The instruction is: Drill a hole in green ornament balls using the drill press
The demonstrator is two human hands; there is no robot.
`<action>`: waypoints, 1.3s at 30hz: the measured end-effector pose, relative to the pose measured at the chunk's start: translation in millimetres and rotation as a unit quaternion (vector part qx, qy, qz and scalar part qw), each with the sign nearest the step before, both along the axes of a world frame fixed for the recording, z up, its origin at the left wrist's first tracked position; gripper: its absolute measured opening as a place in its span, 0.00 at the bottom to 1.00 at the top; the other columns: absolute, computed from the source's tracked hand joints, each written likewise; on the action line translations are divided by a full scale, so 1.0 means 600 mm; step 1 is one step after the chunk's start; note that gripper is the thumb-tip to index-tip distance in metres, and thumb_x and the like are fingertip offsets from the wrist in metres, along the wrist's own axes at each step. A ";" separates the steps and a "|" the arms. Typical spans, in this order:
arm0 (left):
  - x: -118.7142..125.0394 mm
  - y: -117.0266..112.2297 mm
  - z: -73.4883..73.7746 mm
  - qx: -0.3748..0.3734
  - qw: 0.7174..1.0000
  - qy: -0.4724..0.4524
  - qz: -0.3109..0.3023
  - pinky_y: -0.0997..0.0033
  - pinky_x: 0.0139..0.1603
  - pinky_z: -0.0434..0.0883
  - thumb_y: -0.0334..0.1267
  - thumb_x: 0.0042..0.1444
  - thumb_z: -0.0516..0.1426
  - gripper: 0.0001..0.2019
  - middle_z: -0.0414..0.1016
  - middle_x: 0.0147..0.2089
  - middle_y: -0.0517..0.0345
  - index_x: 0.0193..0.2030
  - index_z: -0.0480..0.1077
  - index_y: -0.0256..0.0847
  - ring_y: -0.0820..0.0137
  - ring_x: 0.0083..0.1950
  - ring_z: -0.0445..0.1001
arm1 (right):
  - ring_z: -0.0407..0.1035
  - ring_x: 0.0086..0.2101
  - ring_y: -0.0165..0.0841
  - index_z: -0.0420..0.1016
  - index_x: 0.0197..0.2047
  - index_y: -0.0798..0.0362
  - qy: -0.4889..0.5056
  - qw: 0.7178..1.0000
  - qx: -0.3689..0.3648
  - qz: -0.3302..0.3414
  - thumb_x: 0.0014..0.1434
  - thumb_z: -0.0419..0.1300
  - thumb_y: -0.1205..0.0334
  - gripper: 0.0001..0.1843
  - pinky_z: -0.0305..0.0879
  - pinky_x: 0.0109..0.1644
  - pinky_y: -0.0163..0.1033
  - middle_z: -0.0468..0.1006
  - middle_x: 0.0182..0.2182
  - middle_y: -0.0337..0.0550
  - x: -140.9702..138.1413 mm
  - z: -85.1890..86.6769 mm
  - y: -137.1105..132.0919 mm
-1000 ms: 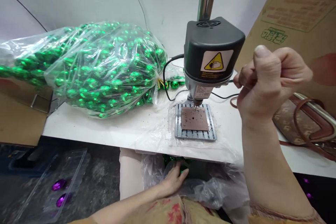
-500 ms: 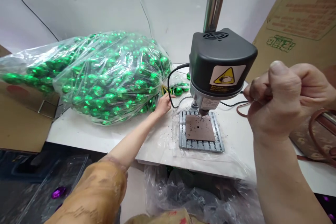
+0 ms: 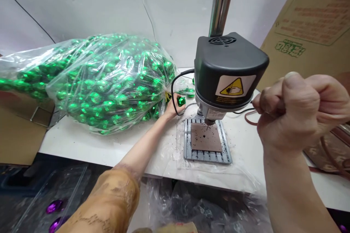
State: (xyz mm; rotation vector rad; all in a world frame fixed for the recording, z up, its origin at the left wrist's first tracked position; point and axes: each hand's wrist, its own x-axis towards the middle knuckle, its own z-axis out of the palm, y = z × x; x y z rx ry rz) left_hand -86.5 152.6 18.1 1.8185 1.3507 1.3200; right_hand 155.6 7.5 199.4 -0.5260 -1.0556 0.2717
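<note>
My left hand [image 3: 172, 107] reaches across the white table and pinches a shiny green ball [image 3: 181, 101] just left of the drill. A small bench drill press [image 3: 229, 73] with a dark grey head stands on a chrome column. Its bit hangs over a brown board [image 3: 205, 137] lying on the grey slotted base [image 3: 188, 145]. My right hand [image 3: 296, 111] is closed in a fist round the drill's thin lever on the machine's right side. A large clear bag of green balls [image 3: 104, 82] lies to the left, its tied mouth beside my left hand.
A black cable [image 3: 175, 83] loops behind the drill. A cardboard box [image 3: 308, 22] leans at the right, with a brown bag [image 3: 328, 149] below it. Another cardboard box [image 3: 16, 131] sits at the left. Clear plastic trays with purple balls [image 3: 53, 207] lie on the floor.
My left hand came up from the plastic bag under the table, reached the loose balls beside the big bag, and now pinches one green ball. My right hand stayed on the lever.
</note>
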 end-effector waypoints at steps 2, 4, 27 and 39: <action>-0.033 -0.048 -0.003 -0.030 0.999 -0.001 0.015 0.62 0.52 0.73 0.43 0.49 0.70 0.24 0.77 0.44 0.56 0.51 0.71 0.42 0.64 0.46 0.76 | 0.54 0.15 0.20 0.57 0.21 0.51 -0.004 1.000 0.007 0.001 0.60 0.61 0.67 0.20 0.51 0.19 0.36 0.59 0.13 0.28 0.000 -0.001 0.000; -0.061 -0.104 -0.003 -0.036 0.998 -0.025 0.034 0.65 0.50 0.72 0.47 0.55 0.67 0.24 0.77 0.47 0.55 0.54 0.69 0.41 0.66 0.46 0.75 | 0.54 0.15 0.20 0.57 0.21 0.52 -0.009 1.000 0.013 0.005 0.60 0.61 0.67 0.20 0.50 0.19 0.35 0.58 0.14 0.28 0.001 -0.003 0.001; 0.084 -0.243 -0.011 -0.145 0.975 -0.137 -0.097 0.64 0.48 0.74 0.56 0.54 0.67 0.29 0.79 0.47 0.51 0.56 0.72 0.40 0.63 0.47 0.77 | 0.51 0.17 0.22 0.54 0.21 0.50 -0.020 1.000 -0.003 0.022 0.62 0.63 0.59 0.24 0.49 0.23 0.36 0.54 0.15 0.30 0.007 -0.010 0.002; 0.107 -0.240 0.002 -0.079 0.996 0.013 -0.033 0.67 0.43 0.72 0.42 0.47 0.71 0.28 0.76 0.44 0.55 0.55 0.73 0.41 0.67 0.41 0.73 | 0.50 0.19 0.22 0.52 0.23 0.50 -0.042 0.999 -0.002 0.016 0.64 0.61 0.56 0.24 0.51 0.25 0.37 0.52 0.17 0.31 0.010 -0.015 0.005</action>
